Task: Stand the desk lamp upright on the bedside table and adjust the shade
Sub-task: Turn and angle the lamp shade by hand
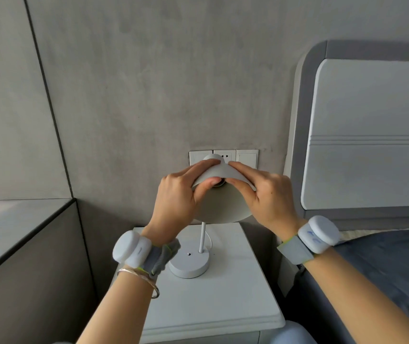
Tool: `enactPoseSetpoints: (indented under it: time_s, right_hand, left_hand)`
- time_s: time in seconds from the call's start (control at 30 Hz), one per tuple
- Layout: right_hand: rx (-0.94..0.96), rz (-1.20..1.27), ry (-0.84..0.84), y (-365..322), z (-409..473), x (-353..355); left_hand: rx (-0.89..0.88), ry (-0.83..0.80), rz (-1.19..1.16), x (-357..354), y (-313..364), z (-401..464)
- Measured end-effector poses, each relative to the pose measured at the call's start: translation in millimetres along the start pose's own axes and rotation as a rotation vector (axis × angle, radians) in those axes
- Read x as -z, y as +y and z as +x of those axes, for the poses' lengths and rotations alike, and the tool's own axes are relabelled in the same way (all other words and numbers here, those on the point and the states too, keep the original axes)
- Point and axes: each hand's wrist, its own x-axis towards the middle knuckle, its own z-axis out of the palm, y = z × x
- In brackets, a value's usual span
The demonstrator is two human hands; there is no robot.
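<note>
The white desk lamp stands upright on the white bedside table [223, 301]. Its round base [189, 263] rests near the table's back left, and a thin stem [202, 238] rises from it. The cone-shaped shade [221, 202] is tilted so its open underside faces me. My left hand [177, 197] grips the shade's left rim, fingers on top and thumb inside. On the right rim, my right hand [265, 194] holds on in the same way. Both thumbs meet near the socket inside the shade.
White wall switches and a socket [247, 157] sit on the grey wall just behind the shade. A grey and white headboard [372, 132] and a bed with a dark cover [384, 269] lie to the right. A grey ledge [12, 232] runs along the left.
</note>
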Motion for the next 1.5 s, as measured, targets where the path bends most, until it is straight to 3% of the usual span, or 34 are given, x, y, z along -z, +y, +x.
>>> enactPoseSetpoints:
  time_s: [0.43,0.67,0.8,0.93,1.07,1.5]
  right_hand:
    - [-0.215,0.046,-0.171,-0.1,31.7,4.7]
    - [-0.31,0.23,-0.233,-1.2,17.2,-2.2]
    - [-0.375,0.504,-0.252,0.7,0.4,-11.2]
    - [-0.451,0.71,-0.187,-5.4,1.5,-21.0]
    - [-0.469,0.739,-0.1,-13.4,3.6,-31.4]
    - [-0.418,0.494,0.064,-11.8,16.1,-45.6]
  left_hand:
    - [0.195,-0.063,-0.001,11.7,4.2,27.0]
    - [0.291,-0.033,-0.087,11.8,-0.4,19.1]
    - [0.314,0.0,-0.16,15.0,-5.4,11.8]
    - [0.243,0.014,-0.314,12.1,-12.5,5.6]
    - [0.264,0.12,-0.486,2.3,-17.6,3.0]
    - [0.213,0.192,-0.327,7.5,-25.8,19.2]
